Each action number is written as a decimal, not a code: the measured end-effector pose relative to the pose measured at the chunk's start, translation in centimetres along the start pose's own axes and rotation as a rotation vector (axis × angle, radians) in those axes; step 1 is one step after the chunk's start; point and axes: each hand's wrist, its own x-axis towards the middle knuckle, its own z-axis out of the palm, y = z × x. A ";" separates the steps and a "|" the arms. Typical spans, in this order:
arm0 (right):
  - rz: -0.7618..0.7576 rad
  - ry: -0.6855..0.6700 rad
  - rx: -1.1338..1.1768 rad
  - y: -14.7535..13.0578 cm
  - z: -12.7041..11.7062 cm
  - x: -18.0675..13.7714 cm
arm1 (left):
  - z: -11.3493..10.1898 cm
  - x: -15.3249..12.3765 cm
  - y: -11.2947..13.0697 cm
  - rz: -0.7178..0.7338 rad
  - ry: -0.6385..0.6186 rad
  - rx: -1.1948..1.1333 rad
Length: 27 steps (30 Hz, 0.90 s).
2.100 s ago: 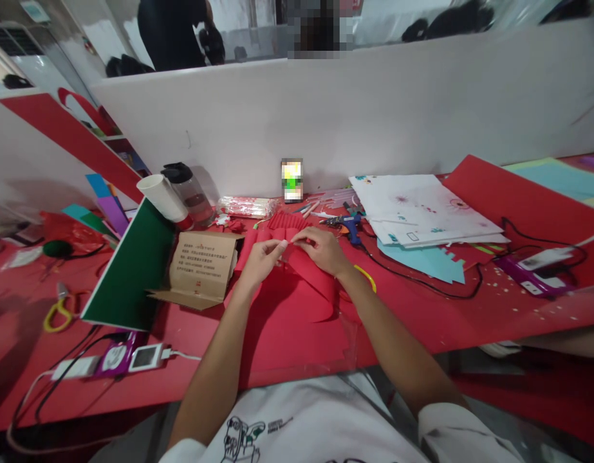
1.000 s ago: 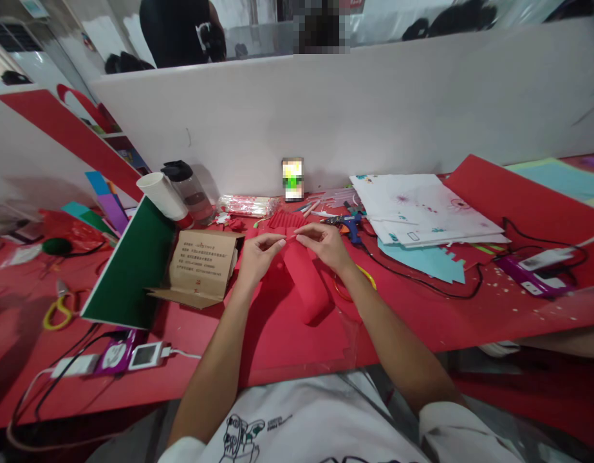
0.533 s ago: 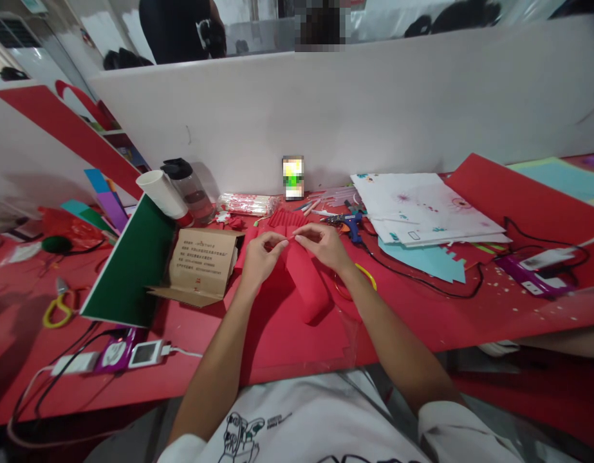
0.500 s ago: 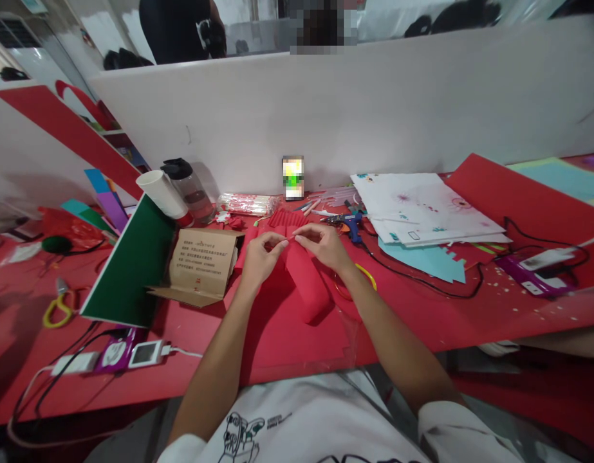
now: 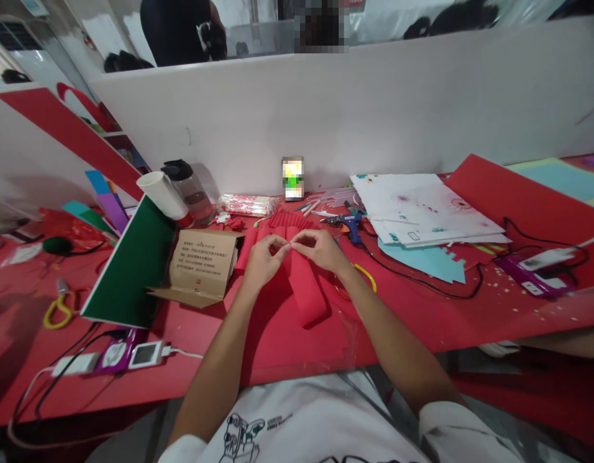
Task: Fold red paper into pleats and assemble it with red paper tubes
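Note:
My left hand (image 5: 264, 260) and my right hand (image 5: 318, 249) meet fingertip to fingertip over a folded red paper strip (image 5: 306, 292). Both hands pinch its far end, fingers closed on it. The strip hangs down toward me and lies on a larger red sheet (image 5: 297, 334) on the red table. A pleated red paper piece (image 5: 287, 222) sits just beyond my hands.
A brown cardboard box (image 5: 200, 265) and a green board (image 5: 132, 267) lie left of my hands. A cup (image 5: 162, 198), bottle (image 5: 190, 191), glue gun (image 5: 349, 225), white papers (image 5: 422, 209), yellow scissors (image 5: 58, 310), cables and purple devices (image 5: 531, 278) surround them. A white partition stands behind.
My fingertips have come closer together on the strip's far end, and the rolled red paper now hangs narrower and flatter than a second ago.

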 end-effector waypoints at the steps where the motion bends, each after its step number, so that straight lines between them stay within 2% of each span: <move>1: 0.005 0.002 0.010 0.1 0.0 0.0 | 0.0 0.0 0.0 -0.012 0.008 -0.020; 7: 0.059 0.031 0.103 1.0 -0.4 0.2 | -0.1 0.3 0.1 -0.070 0.084 -0.201; 12: 0.087 0.074 0.139 1.2 -0.3 0.2 | -0.2 0.3 0.3 -0.067 0.130 -0.222; 19: 0.120 0.086 0.174 0.4 0.1 0.2 | -0.1 0.2 0.2 -0.014 0.095 -0.267; 27: 0.021 0.038 0.057 -0.2 0.2 -0.1 | -0.1 0.3 -0.3 -0.017 -0.028 -0.195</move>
